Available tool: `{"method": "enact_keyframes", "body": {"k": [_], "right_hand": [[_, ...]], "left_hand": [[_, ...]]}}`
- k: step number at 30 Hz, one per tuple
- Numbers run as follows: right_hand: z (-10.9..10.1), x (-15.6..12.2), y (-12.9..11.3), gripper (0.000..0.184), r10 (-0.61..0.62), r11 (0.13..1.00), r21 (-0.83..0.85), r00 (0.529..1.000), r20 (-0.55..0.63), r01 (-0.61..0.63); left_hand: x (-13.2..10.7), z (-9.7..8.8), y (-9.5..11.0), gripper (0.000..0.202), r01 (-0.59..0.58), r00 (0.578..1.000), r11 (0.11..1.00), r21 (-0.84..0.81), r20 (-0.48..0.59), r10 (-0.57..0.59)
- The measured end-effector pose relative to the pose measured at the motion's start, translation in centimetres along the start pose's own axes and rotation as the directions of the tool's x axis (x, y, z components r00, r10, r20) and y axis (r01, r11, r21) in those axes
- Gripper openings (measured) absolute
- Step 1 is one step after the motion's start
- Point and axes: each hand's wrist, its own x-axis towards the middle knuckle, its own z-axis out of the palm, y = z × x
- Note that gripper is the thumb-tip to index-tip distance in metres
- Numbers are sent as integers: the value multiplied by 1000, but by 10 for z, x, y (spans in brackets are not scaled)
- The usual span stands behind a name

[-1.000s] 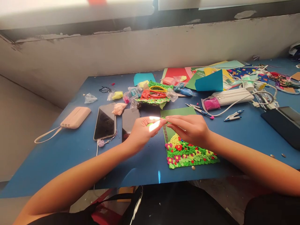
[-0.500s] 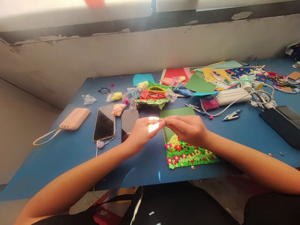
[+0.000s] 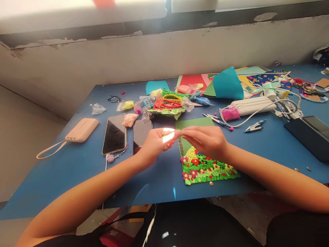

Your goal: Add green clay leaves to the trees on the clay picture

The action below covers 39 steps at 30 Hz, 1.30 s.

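Note:
My left hand (image 3: pixel 156 143) and my right hand (image 3: pixel 207 140) meet fingertip to fingertip above a green card (image 3: pixel 195 124). Both pinch a small bit of green clay (image 3: pixel 180 133) between them; it is tiny and partly washed out by a sun patch. The card's near half carries a clay picture (image 3: pixel 208 168) of green leaves with red, pink and yellow flowers. My right hand hovers just over that picture's top edge.
Two phones (image 3: pixel 114 133) and a pink power bank (image 3: pixel 81 130) lie to the left. Bags of coloured clay with scissors (image 3: pixel 171 100) sit behind. At right: coloured paper sheets (image 3: pixel 227 84), a white power bank (image 3: pixel 253 105) with cables, a dark tablet (image 3: pixel 309 135), clay tools (image 3: pixel 254 127).
Both hands stay together, fingers shifting slightly on the clay. The teal paper sheet at the back right lay flat half a second ago and now stands up again.

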Motion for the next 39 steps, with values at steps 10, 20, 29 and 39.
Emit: {"method": "enact_keyframes", "body": {"k": [10,20,29,39], "right_hand": [[-2,2,0,7,-20,998,-51,1000,3,20],[-2,1,2,7,-29,999,-43,999,15,30],[-1,2,2,8,-24,1000,-16,1000,13,25],[-3,2,2,6,-47,998,-34,999,21,47]], "left_hand": [[3,-2,-2,44,6,1000,999,-48,16,-5],[3,-1,-1,39,3,1000,1000,-30,-15,-3],[2,-1,-2,39,-6,1000,1000,-21,-3,6],[2,-1,-2,35,-20,1000,999,50,-3,20]]}}
